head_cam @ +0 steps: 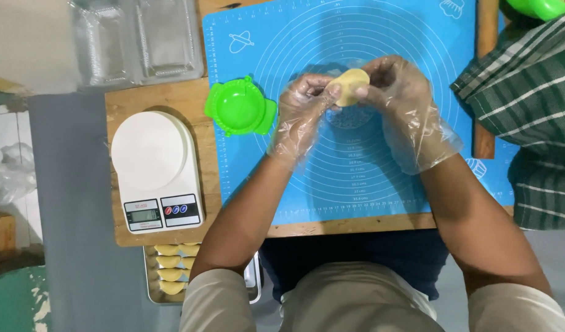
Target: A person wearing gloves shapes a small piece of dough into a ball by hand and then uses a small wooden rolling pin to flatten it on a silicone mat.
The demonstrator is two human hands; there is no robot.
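Observation:
Both my hands wear clear plastic gloves and hold a pale yellow round of dough (349,84) above the blue silicone mat (381,178). My left hand (301,114) pinches its left edge with the fingertips. The dough's right side rests in the curled fingers of my right hand (402,101). A green hinged dumpling press (240,107) lies open on the mat's left edge, a little left of my left hand.
A white kitchen scale (156,169) sits on the wooden board (165,98) at the left. Clear plastic containers (138,40) stand behind it. A metal tray (152,286) with several shaped dumplings (171,264) is below the board. Another person's checked sleeve (528,98) is at the right.

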